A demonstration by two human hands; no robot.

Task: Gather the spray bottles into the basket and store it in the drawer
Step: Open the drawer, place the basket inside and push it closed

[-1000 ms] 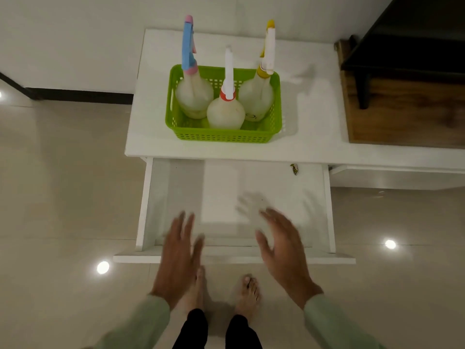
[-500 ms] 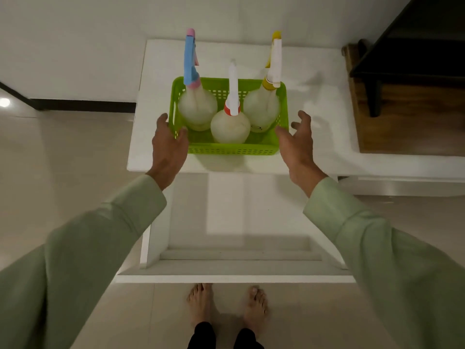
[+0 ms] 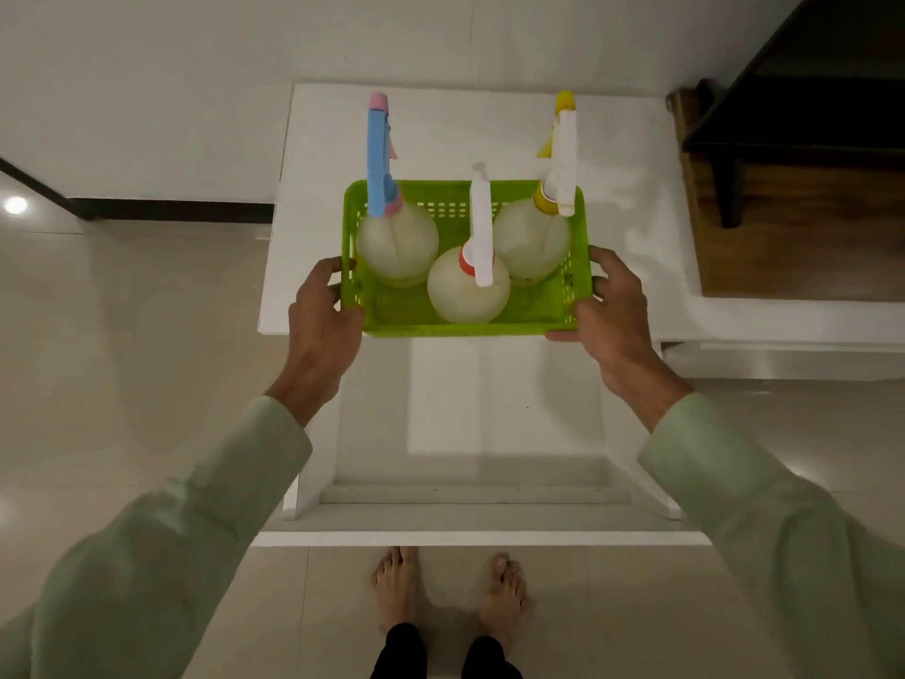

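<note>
1. Green plastic forms the basket (image 3: pixel 455 325), a perforated tub at the front edge of the white cabinet top (image 3: pixel 631 154), its near wall level with or slightly past that edge; whether its base rests on the top or is lifted clear cannot be told.
2. Three spray bottles stand upright inside it, all with pale round bodies.
3. At the left rear stands the blue-and-pink sprayer bottle (image 3: pixel 396 242), its tall trigger head rising above the basket rim.
4. At the right rear stands the yellow-collared bottle (image 3: pixel 531 242), its white and yellow head reaching toward the back of the cabinet top.
5. Nearest the front, between the other two, stands the red-collared bottle (image 3: pixel 467 291) with a white head.
6. Closed around the basket's left end is the left hand (image 3: pixel 323 321), fingers curled over the outer wall and thumb at the near corner.
7. Clamped on the right end is the right hand (image 3: pixel 609 311), fingers against the side wall and thumb under the near corner.
8. Below the basket the white drawer (image 3: pixel 470 512) stands pulled out wide.
9. Both forearms wear pale green sleeves (image 3: pixel 205 521).
10. Bare feet (image 3: pixel 396 585) stand on the beige tiled floor (image 3: pixel 147 360) just in front of the drawer.
11. To the right sits dark wooden furniture (image 3: pixel 803 247).
</note>
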